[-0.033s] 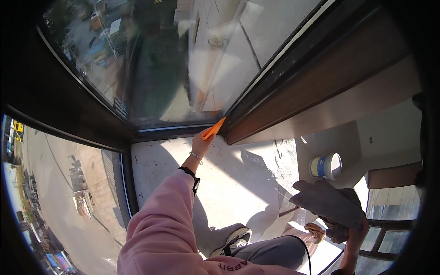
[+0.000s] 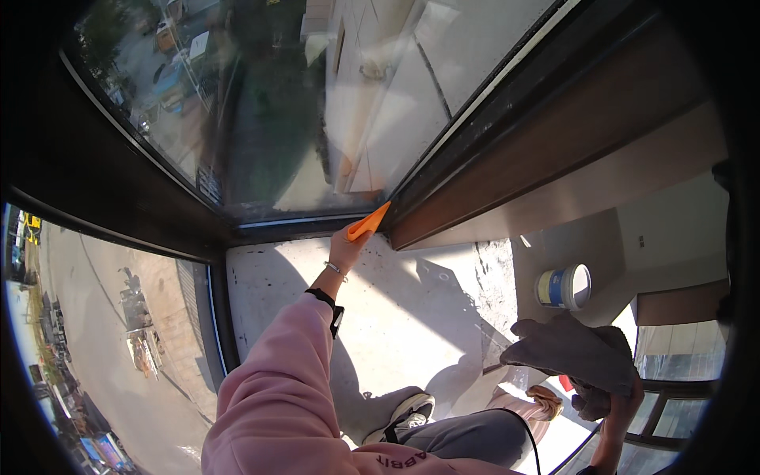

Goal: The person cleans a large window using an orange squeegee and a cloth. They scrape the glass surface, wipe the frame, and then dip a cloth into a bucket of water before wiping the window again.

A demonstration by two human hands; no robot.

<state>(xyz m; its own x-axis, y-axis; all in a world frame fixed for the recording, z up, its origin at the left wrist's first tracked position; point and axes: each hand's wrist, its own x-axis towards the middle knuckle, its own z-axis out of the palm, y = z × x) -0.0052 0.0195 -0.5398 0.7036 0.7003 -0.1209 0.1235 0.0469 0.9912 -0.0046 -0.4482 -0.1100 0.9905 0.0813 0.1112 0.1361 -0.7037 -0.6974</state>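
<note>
My left hand (image 2: 345, 249) reaches far forward and grips a flat, pointed orange piece (image 2: 367, 223); whether it is a scraper or a folded cloth I cannot tell. Its tip touches the lower right corner of the window frame, where the glass pane (image 2: 277, 150) meets the dark frame (image 2: 475, 134). At the right, my right hand (image 2: 622, 405) holds a bunched grey cloth (image 2: 574, 352), which hangs over the fingers and hides most of them.
Under my left arm lies a white, sunlit ledge (image 2: 380, 293), with my shoe (image 2: 412, 413) on it. Below the ledge at right, a white bucket with a blue and yellow label (image 2: 564, 286) lies beside the wall. A brown cloth (image 2: 545, 404) is near my knee. Another pane (image 2: 127, 317) stands at left.
The grey cloth and my right hand have shifted slightly to the right, and a bit of red shows beside the cloth. My left hand stays at the corner.
</note>
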